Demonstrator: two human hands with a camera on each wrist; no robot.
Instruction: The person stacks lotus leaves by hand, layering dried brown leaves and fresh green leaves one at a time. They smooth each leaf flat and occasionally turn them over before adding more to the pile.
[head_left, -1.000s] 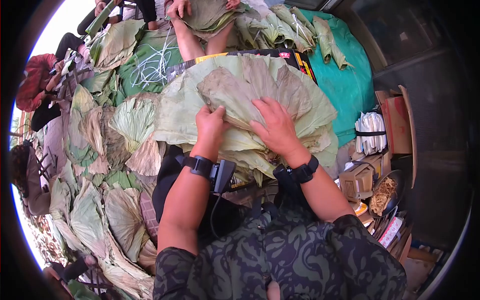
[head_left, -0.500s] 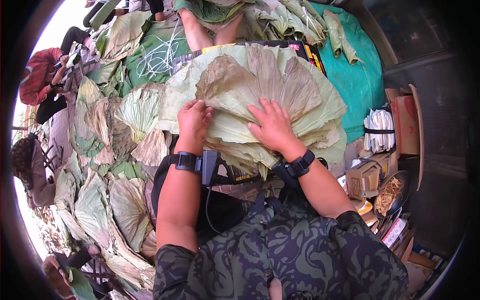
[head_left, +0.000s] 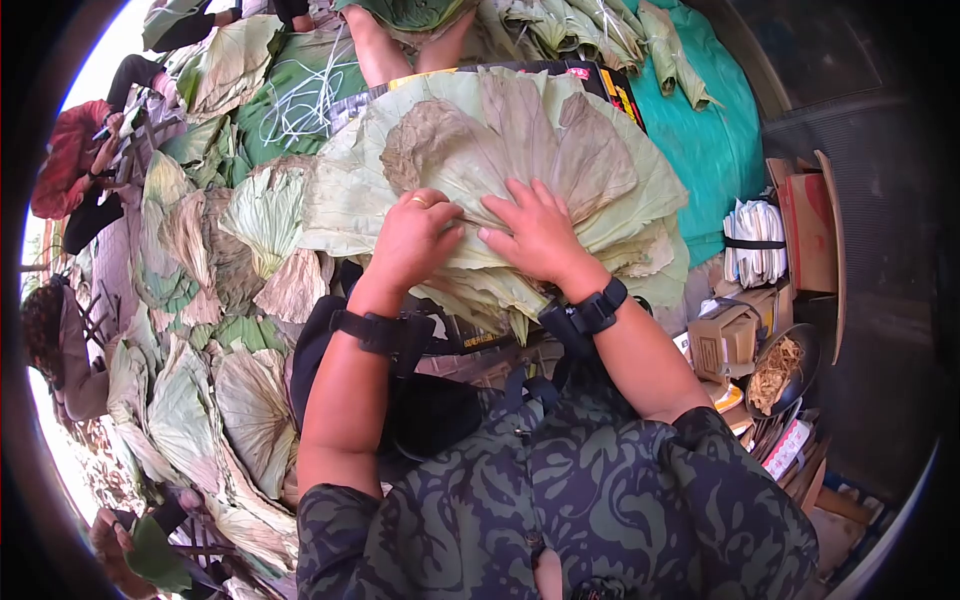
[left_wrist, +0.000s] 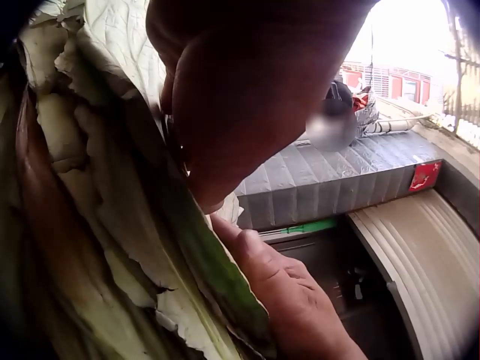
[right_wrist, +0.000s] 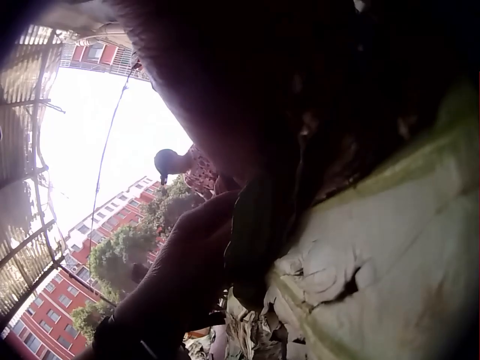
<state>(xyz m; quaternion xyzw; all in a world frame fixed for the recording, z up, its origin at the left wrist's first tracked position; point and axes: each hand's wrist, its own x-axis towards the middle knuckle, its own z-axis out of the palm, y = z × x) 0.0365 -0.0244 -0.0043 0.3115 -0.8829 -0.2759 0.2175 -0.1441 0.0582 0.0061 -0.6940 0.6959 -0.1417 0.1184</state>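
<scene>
A broad fanned stack of dried lotus leaves [head_left: 340, 200] lies across the person's lap area, pale green below with a brownish lotus leaf [head_left: 440, 140] on top. At the near left edge of the brownish leaf, the left hand [head_left: 412, 240] has its fingers bent and pinches a fold, a ring on one finger. The right hand [head_left: 540, 235] rests on the stack just to the right, fingers spread and extended over the leaf. In the left wrist view, leaf edges [left_wrist: 135, 217] hang in layers beside both hands. The right wrist view is mostly dark, with a pale leaf [right_wrist: 390, 247] at lower right.
More lotus leaves [head_left: 255, 420] cover the ground at left. White string [head_left: 300, 110] lies behind them. Rolled, tied leaf bundles [head_left: 660, 50] rest on a green tarp [head_left: 715, 140]. Cardboard boxes [head_left: 725, 340] and a black pan [head_left: 805, 350] stand at right. Other people sit around.
The left hand let go and drew back left, then came back right onto the brownish leaf. The right hand stays spread on the stack. The camera view has shifted slightly.
</scene>
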